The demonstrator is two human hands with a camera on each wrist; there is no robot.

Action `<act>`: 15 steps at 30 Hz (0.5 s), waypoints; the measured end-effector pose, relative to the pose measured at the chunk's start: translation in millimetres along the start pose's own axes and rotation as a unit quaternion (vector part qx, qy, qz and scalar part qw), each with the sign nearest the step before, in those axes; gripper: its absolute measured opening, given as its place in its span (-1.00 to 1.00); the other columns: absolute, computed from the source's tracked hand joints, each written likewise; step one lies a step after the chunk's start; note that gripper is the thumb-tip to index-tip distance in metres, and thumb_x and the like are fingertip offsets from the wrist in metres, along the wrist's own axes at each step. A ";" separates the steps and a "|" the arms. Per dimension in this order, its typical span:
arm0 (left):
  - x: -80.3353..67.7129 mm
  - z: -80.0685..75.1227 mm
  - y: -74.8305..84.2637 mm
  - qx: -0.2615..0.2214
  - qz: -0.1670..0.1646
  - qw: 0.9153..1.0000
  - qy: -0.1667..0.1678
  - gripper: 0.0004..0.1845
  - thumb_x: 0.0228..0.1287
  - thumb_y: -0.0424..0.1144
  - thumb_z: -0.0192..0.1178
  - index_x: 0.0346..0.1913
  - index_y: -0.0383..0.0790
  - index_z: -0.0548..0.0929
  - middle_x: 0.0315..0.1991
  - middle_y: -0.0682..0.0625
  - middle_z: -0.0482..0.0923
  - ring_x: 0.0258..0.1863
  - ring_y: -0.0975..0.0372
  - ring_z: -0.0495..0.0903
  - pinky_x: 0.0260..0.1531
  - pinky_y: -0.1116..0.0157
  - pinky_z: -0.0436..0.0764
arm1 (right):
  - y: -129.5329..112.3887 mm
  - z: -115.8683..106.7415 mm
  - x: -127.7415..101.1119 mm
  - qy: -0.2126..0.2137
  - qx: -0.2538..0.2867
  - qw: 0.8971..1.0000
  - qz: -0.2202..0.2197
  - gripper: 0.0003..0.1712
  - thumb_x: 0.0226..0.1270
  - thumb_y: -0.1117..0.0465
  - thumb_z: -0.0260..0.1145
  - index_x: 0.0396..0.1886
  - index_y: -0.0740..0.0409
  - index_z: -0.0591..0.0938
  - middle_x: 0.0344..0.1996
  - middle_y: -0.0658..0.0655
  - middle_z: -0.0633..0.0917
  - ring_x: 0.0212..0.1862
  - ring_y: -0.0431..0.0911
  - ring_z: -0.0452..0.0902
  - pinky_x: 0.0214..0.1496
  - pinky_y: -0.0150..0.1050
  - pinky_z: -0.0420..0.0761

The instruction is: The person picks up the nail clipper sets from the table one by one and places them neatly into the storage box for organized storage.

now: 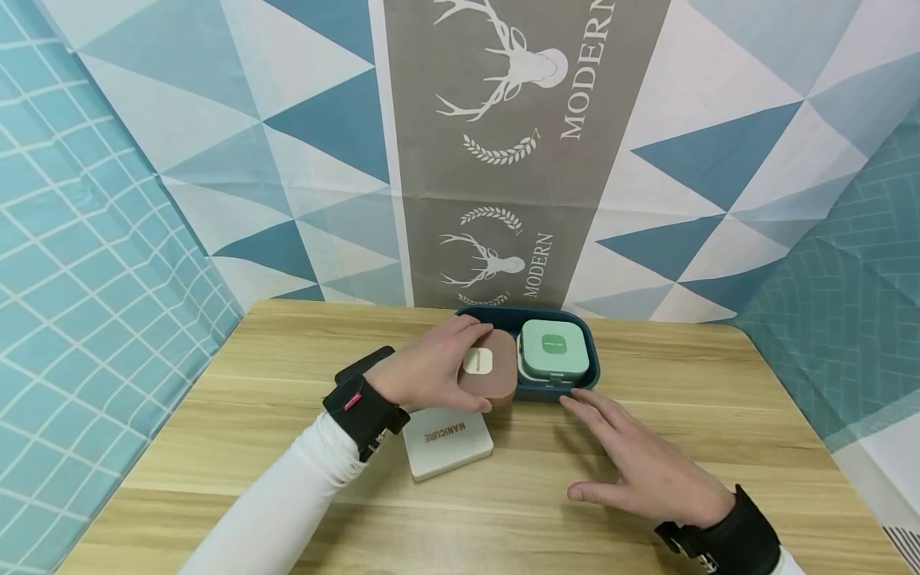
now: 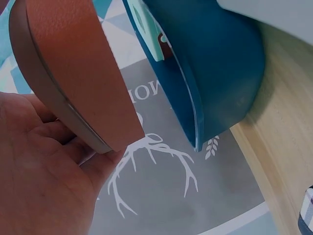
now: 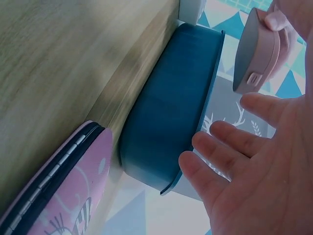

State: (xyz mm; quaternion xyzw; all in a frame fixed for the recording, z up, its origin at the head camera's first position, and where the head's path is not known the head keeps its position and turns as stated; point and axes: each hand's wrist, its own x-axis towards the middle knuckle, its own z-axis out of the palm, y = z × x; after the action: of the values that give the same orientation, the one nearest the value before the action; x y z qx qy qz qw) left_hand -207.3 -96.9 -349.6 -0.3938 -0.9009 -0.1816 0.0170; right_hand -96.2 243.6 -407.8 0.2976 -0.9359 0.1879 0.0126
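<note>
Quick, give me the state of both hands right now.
Left hand: grip closed round the brown case, held over the blue tray.
Right hand: open, fingers straight, holding nothing.

From my head view, the left hand (image 1: 426, 369) covers the near left side of the brown case (image 1: 491, 372), and the small print on its label is too fine to read. The green case (image 1: 554, 347) hides the white thing beneath it in the blue tray (image 1: 568, 391). My right wrist view cuts off the pink zipped pouch (image 3: 63, 191) at its lower edge.
</note>
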 end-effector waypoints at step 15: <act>29.8 -2.5 -16.6 0.008 -0.003 1.000 -0.009 0.15 0.03 0.30 0.53 0.56 -0.34 0.37 0.40 -0.09 0.41 0.36 0.12 0.35 0.35 0.23 0.47 | 1.4 1.7 -1.3 0.010 -0.012 1.000 -0.014 0.19 0.26 -0.38 0.51 0.74 -0.25 0.12 0.63 0.05 0.22 0.56 0.07 0.30 0.31 0.11 0.61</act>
State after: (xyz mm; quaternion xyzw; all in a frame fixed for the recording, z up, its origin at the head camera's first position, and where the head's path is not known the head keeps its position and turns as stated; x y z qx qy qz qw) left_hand -240.0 -87.2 -347.3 -0.3923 -0.9037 -0.1712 0.0116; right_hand -95.8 244.8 -410.0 0.3091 -0.9336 0.1789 0.0282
